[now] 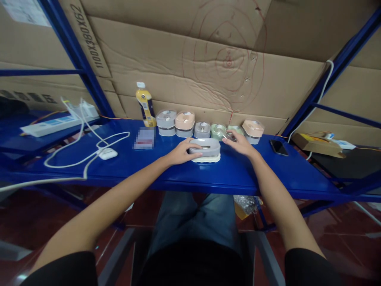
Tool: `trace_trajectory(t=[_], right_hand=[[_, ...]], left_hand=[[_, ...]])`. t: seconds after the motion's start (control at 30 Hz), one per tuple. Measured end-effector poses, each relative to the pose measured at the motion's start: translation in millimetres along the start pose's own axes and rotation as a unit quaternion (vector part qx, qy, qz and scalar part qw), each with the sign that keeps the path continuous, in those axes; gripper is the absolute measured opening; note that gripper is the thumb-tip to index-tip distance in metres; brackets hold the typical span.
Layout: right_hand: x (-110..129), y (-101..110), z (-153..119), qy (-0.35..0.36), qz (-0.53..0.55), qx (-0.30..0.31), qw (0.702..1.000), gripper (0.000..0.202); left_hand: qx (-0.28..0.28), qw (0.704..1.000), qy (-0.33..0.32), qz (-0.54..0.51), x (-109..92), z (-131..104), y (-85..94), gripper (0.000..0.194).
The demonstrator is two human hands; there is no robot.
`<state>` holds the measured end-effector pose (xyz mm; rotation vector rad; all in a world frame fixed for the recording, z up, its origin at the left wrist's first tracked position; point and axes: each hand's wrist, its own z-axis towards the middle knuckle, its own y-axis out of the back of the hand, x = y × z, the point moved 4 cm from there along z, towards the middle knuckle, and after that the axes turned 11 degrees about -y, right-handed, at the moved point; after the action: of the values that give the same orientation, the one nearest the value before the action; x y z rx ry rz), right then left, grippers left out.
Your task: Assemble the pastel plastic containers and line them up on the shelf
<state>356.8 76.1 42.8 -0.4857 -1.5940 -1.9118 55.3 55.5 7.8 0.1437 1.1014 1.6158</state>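
A grey oval soap-dish-like tray [212,149] with a slot in its middle rests on a cream scalloped base [206,159], near the front of the blue table. My left hand [181,152] grips its left end, thumb in front and fingers over the rim. Just right of and behind the tray, my right hand [239,143] has its fingers curled around something clear and shiny, too small to make out. Those fingers are close to a green container [218,131], and partly cover another green container [235,129] behind them.
Along the cardboard wall stand grey containers [166,119], pink ones [185,121] and a pink-topped one [253,129]. A yellow bottle [145,105] is at the left, with a blurred pack [145,138] before it. A phone [279,147] lies right; a white cable [85,169] loops left.
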Motion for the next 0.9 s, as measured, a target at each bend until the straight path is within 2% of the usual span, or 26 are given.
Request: trace_trajectory(t=[0.17, 0.23, 0.3, 0.43, 0.53, 0.6, 0.7, 0.8, 0.9], right_hand=[[1, 4, 1, 0.000, -0.011, 0.013, 1.000, 0.077], [1, 5, 0, -0.003, -0.017, 0.021, 1.000, 0.081], [2, 5, -1, -0.002, -0.013, 0.021, 1.000, 0.085], [13, 2, -4, 0.057, 0.038, 0.001, 0.998, 0.083], [32, -9, -9, 0.139, 0.053, 0.020, 0.989, 0.084], [46, -20, -12, 0.182, 0.031, 0.042, 0.982, 0.083], [61, -40, -15, 0.209, -0.016, 0.065, 0.976, 0.081], [66, -54, -15, 0.218, -0.036, 0.069, 0.973, 0.081], [65, -59, -14, 0.227, -0.030, 0.066, 0.971, 0.081]], left_hand=[[-0.068, 0.995, 0.066, 0.041, 31, -8, 30.8, 0.056], [-0.068, 0.991, 0.094, 0.063, 42, -12, 39.2, 0.058], [-0.064, 0.992, 0.093, 0.063, 42, -13, 41.1, 0.059], [-0.054, 0.998, 0.010, 0.013, 15, -6, 27.2, 0.069], [-0.025, 1.000, 0.014, -0.007, 2, -2, 9.3, 0.096], [-0.006, 0.999, 0.031, -0.014, 0, -2, -0.9, 0.108], [-0.001, 0.999, 0.047, -0.027, 3, -2, -9.7, 0.116], [-0.004, 0.998, 0.055, -0.026, 4, -1, -12.0, 0.123], [0.005, 0.998, 0.062, -0.016, 3, -1, -12.5, 0.129]])
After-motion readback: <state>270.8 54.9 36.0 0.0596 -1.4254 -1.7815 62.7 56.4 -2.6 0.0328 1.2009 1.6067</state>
